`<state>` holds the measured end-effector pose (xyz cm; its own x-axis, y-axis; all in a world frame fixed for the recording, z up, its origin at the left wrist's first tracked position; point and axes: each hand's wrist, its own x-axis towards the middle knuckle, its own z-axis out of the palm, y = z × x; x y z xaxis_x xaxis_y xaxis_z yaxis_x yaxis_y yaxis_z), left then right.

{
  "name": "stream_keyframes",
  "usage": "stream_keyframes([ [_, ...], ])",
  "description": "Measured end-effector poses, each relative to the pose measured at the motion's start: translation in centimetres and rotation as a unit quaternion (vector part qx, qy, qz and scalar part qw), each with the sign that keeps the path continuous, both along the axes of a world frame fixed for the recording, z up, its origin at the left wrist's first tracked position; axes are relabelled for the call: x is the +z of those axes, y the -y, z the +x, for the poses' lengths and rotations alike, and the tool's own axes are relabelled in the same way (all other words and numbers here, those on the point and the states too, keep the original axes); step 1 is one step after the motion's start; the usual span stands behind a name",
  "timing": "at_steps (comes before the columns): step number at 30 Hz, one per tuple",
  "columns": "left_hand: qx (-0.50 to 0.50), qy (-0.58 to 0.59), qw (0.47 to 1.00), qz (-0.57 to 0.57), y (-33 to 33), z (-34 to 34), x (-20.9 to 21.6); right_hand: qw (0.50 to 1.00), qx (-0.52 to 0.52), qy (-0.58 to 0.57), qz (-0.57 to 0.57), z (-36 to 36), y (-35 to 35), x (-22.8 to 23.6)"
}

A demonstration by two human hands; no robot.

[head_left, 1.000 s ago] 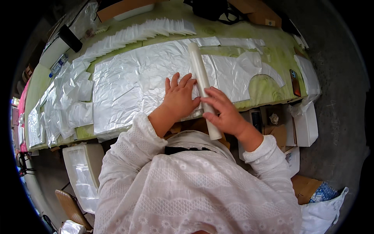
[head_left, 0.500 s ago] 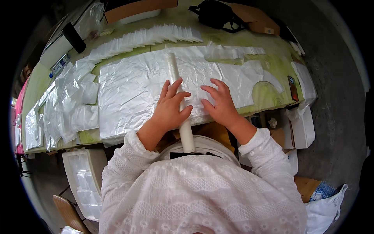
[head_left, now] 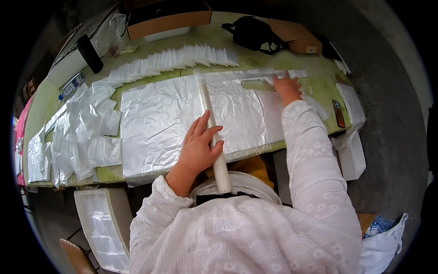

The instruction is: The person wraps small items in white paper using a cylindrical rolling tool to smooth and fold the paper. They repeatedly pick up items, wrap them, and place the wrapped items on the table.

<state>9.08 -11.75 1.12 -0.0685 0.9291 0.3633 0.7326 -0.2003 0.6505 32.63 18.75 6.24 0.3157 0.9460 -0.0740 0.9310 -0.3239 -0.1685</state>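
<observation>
My left hand lies on a long whitish roll, its fingers stretched out and apart rather than wrapped round it. The roll points away from my waist across large, wrinkled clear plastic sheets spread on the table. Farther off to the right, my right hand is at a strip of clear plastic film near the sheets' far edge. Motion smears its fingers, so whether they grip the film is unclear.
A row of folded plastic packets stretches along the green table. More plastic bags are heaped at the left, near a bottle and a black cylinder. A phone lies by the right edge; a black bag sits behind.
My right hand has moved away from the roll, forward and right to the far plastic film. My left hand stays at the roll. The view has shifted slightly.
</observation>
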Motion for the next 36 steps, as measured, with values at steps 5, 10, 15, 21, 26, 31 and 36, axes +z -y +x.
stream_keyframes([
  [5, -0.004, 0.004, 1.000, 0.003, 0.0, 0.4, 0.2, 0.993, -0.004, 0.071, 0.099, 14.6, -2.7, 0.5],
  [10, 0.009, -0.005, 1.000, 0.012, 0.3, 0.3, -0.4, 0.883, 0.349, -0.050, 0.310, 9.4, 4.4, -1.8],
  [15, 0.000, 0.001, 1.000, 0.018, -0.1, 0.2, -0.6, 0.917, 0.384, -0.087, 0.059, -0.8, 10.4, -3.9],
  [21, -0.005, 0.005, 1.000, -0.001, -0.1, 0.1, -0.6, 0.939, 0.338, -0.065, -0.002, -5.3, 7.9, -4.4],
  [26, 0.023, 0.072, 0.997, 0.027, 0.4, 0.1, -0.5, 0.736, 0.589, -0.268, 0.201, -7.2, 16.5, -4.1],
  [31, 0.024, 0.207, 0.950, 0.231, 0.1, -2.1, -2.9, 0.635, 0.681, -0.339, 0.135, -8.8, 23.2, -4.5],
  [36, -0.118, 0.058, 0.991, 0.016, -1.0, -3.7, 2.1, 0.657, 0.630, -0.410, 0.054, -10.3, 24.7, -3.9],
])
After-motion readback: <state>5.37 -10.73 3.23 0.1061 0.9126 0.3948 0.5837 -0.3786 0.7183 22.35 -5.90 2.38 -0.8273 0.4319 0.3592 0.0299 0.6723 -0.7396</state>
